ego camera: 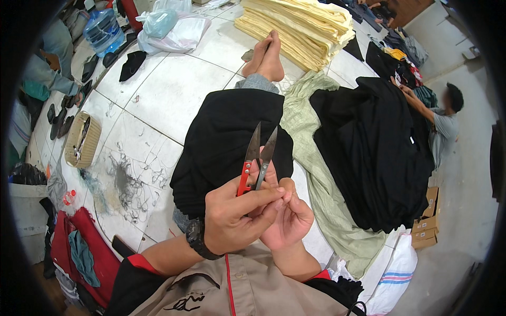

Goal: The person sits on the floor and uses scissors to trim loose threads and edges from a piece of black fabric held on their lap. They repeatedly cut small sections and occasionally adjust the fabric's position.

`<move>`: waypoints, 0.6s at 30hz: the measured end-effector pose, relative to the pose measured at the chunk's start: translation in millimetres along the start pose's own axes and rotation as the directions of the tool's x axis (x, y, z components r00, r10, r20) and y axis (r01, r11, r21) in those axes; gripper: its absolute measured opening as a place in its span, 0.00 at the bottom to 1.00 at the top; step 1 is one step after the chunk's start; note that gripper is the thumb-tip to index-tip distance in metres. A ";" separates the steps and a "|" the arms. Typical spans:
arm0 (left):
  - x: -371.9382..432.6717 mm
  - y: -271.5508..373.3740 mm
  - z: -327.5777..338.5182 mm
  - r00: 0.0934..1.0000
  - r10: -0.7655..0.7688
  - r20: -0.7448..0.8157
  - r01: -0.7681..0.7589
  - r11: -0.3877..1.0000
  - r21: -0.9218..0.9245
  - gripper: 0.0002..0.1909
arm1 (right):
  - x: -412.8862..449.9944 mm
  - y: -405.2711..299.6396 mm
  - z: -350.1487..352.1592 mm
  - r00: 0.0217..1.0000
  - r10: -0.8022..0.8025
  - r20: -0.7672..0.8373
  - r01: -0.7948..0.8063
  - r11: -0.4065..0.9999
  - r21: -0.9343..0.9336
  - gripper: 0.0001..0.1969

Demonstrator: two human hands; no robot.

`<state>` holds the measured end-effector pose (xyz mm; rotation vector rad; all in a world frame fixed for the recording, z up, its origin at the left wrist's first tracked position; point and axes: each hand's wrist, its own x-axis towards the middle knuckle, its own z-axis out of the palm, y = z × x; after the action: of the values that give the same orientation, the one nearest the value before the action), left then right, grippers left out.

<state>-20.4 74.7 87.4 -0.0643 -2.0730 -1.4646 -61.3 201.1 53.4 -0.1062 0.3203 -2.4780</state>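
Note:
My left hand [236, 215], wearing a black wristwatch, grips a pair of thread snips [253, 166] with one red and one grey handle. The blades point away from me and stand apart. Thumb and forefinger of this hand meet the fingertips of my right hand [287, 221], which is turned palm up just beside it. Whether anything small is pinched between the fingertips cannot be made out. Under the snips, folded black cloth [233, 138] covers my outstretched legs, with bare feet [265, 55] showing past it.
Black fabric [371, 158] is piled at right beside a pale green cloth [316, 166]. A yellow fabric stack [296, 27] stands ahead. Loose threads [130, 181] and a woven basket [83, 142] lie left, near a phone [123, 245]. Another person [442, 118] works at far right.

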 end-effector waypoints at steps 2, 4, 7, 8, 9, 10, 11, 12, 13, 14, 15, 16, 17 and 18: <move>0.0 -1.1 0.0 1.000 0.005 -0.003 -0.005 0.999 0.034 0.14 | -0.3 0.4 -0.3 1.000 -0.009 -0.010 0.008 1.000 -0.025 0.05; 0.8 -2.2 0.1 1.000 0.025 -0.013 -0.025 1.000 0.015 0.13 | -0.9 1.5 0.2 1.000 -0.027 -0.015 0.026 0.998 -0.064 0.06; 2.3 -5.1 1.7 0.998 0.054 -0.042 -0.055 0.998 -0.014 0.12 | -1.2 4.5 0.0 0.998 -0.062 -0.010 0.060 0.989 -0.136 0.07; 2.6 -5.8 2.0 0.996 0.063 -0.055 -0.065 0.998 -0.023 0.11 | -0.9 5.5 0.0 0.997 -0.076 -0.005 0.074 0.983 -0.166 0.07; 2.3 -6.1 1.4 0.997 0.064 -0.050 -0.064 0.998 -0.002 0.11 | -0.1 5.9 -0.1 0.995 -0.095 0.006 0.094 0.974 -0.207 0.08; 2.0 -6.2 0.0 0.997 0.065 -0.045 -0.064 0.998 0.019 0.11 | 0.5 6.4 -0.2 0.994 -0.112 0.017 0.113 0.963 -0.246 0.08; 1.8 -6.3 -0.7 0.997 0.066 -0.040 -0.064 0.997 0.040 0.10 | 0.6 6.9 -1.8 0.990 -0.141 0.015 0.139 0.943 -0.301 0.08; 2.7 -6.4 -0.6 0.997 0.068 -0.038 -0.067 0.997 0.030 0.10 | 0.9 7.3 -4.2 0.985 -0.171 0.015 0.165 0.920 -0.355 0.09; 3.9 -6.8 -0.5 0.997 0.071 -0.035 -0.070 0.997 0.021 0.10 | 1.0 7.9 -6.2 0.980 -0.201 0.016 0.190 0.893 -0.409 0.09; 4.9 -7.1 -0.4 0.997 0.074 -0.033 -0.073 0.997 0.011 0.10 | -0.3 9.9 -7.5 0.977 -0.212 0.014 0.194 0.865 -0.463 0.09; 5.1 -7.4 -1.6 0.999 0.042 -0.009 -0.042 0.999 0.002 0.10 | -2.4 13.3 -8.9 0.975 -0.222 0.013 0.197 0.836 -0.513 0.10; 5.0 -7.8 -3.5 1.000 0.011 0.015 -0.011 1.000 -0.007 0.10 | -3.8 15.2 -10.1 0.973 -0.232 0.013 0.199 0.804 -0.561 0.10; 5.0 -8.1 -4.6 0.999 -0.021 0.039 0.021 1.000 -0.014 0.09 | -3.1 15.0 -10.9 0.967 -0.251 0.037 0.231 0.810 -0.538 0.10; 4.5 -10.2 -4.0 0.998 -0.057 0.024 0.059 0.994 -0.094 0.09 | -0.8 13.9 -11.5 0.961 -0.271 0.062 0.263 0.816 -0.514 0.10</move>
<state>-26.0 65.8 81.8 -0.0582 -2.0375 -1.6029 -54.3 193.1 38.8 -0.3828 1.0455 -2.5986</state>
